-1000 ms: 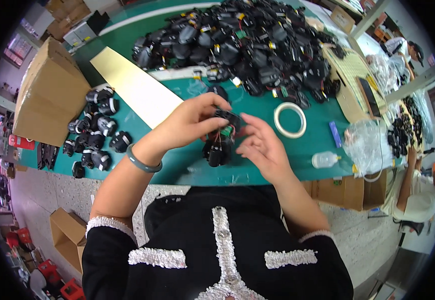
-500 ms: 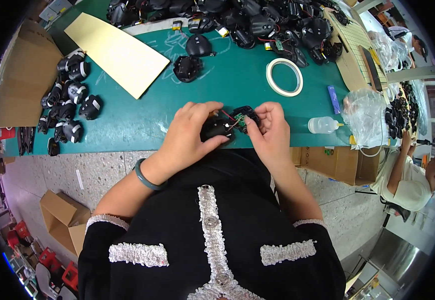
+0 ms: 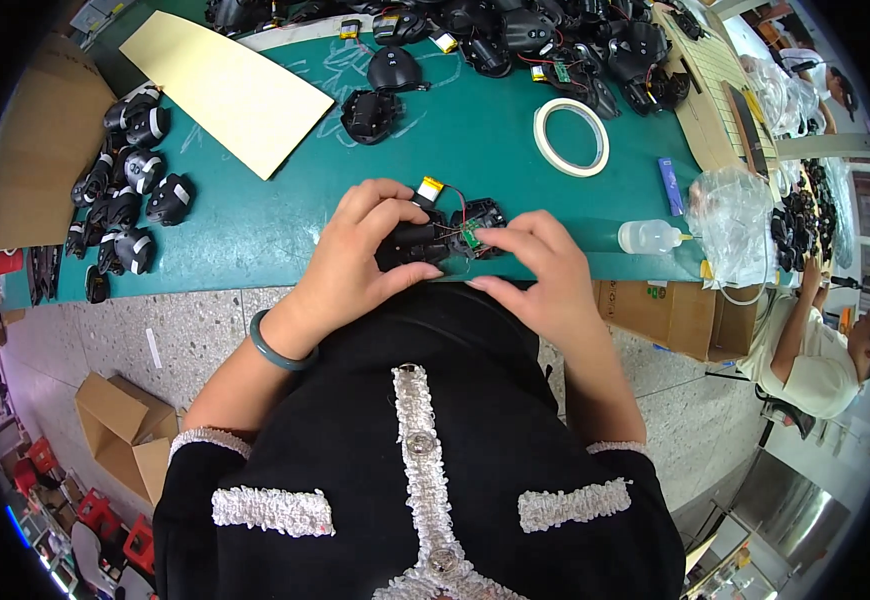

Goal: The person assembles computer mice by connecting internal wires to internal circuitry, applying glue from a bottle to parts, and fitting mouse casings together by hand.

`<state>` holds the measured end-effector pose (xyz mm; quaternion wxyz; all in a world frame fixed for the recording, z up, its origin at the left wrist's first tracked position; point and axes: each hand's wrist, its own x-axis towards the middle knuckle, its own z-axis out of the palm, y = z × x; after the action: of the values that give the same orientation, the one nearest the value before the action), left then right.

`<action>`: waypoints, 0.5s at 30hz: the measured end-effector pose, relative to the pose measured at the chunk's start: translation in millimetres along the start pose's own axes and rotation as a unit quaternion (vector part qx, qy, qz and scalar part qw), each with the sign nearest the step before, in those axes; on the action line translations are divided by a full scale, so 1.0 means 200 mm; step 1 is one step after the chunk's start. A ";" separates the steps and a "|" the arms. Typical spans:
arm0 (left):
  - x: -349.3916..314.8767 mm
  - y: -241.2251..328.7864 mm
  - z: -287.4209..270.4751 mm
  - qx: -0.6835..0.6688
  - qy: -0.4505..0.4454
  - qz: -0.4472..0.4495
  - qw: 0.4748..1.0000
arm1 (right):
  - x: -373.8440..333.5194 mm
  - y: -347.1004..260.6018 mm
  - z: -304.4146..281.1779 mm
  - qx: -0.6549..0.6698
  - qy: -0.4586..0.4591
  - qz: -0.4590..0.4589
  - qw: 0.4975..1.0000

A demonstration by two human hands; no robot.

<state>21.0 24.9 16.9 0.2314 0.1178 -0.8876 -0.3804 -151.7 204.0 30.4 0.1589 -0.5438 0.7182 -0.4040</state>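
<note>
Compared with the view half a second earlier, both hands sit a little nearer the table's front edge, and the small silver-and-yellow battery (image 3: pixel 429 187) now shows clear above the work, where it was hard to pick out before.

The left hand (image 3: pixel 360 262) wraps the black shell part (image 3: pixel 410 245), fingers curled over its top and thumb pressed under its near side. The shell lies with its long axis roughly left to right along the edge of the green table mat (image 3: pixel 255 225); which end is the front cannot be told, since the fingers cover most of it. Thin red and black wires run from the battery (it lies just behind the shell) down to a small green circuit board (image 3: pixel 471 236). The right hand (image 3: pixel 540 275) pinches at that board with forefinger and thumb, the other fingers folded under. The open half of the shell right of the board is partly hidden, and its inner parts are too small to make out.
</note>
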 end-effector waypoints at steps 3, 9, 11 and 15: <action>0.00 0.00 -0.01 0.007 -0.015 0.004 1.000 | 0.01 0.04 0.06 -0.089 0.010 -0.050 0.995; -0.02 -0.01 -0.02 -0.018 -0.023 -0.005 1.000 | -0.01 0.04 0.04 0.027 -0.040 0.038 0.998; -0.02 -0.02 -0.02 -0.024 -0.024 -0.004 0.999 | 0.01 -0.01 0.02 0.018 -0.045 0.041 0.998; -0.02 -0.03 -0.02 -0.023 -0.024 0.002 0.999 | 0.01 0.00 0.06 -0.045 -0.041 0.007 0.998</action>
<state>26.6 20.9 13.3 0.2137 0.1015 -0.8840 -0.4033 -145.0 197.7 22.9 0.1664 -0.5613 0.7323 -0.3478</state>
